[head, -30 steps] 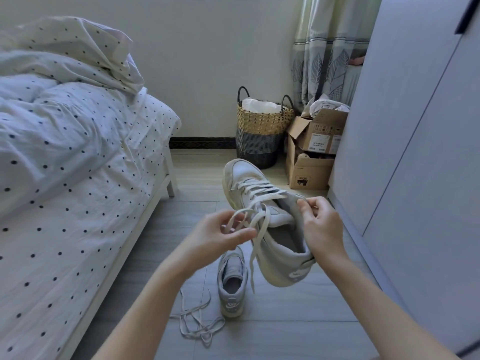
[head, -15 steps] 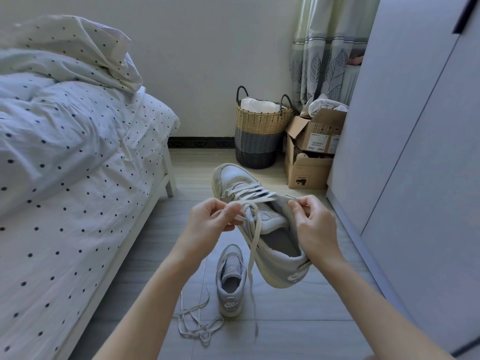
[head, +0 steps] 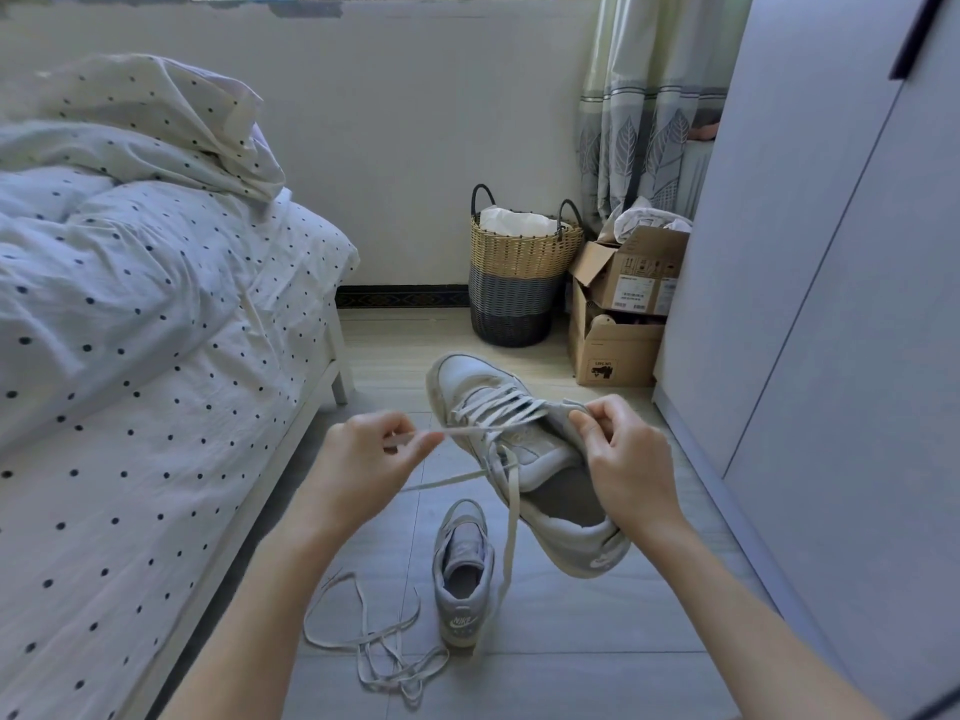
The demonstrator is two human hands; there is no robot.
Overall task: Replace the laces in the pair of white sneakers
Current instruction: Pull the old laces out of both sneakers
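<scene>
I hold a white sneaker (head: 540, 454) in the air, toe pointing away. My right hand (head: 626, 462) grips its collar on the right side, fingers curled over the edge. My left hand (head: 363, 459) pinches the sneaker's lace (head: 462, 431) and holds it stretched out to the left of the eyelets. One loose end of that lace hangs down past the heel. The second sneaker (head: 462, 574) stands on the floor below, without a lace. A loose lace (head: 384, 652) lies tangled on the floor to its left.
A bed (head: 171, 407) with dotted bedding fills the left side. A woven basket (head: 519, 272) and stacked cardboard boxes (head: 618, 314) stand at the far wall. A wardrobe (head: 821, 304) runs along the right. Grey floor lies between them.
My left hand has pulled the lace out to the left, drawing it taut through the eyelets. The held sneaker has shifted slightly, and the view tilted.
</scene>
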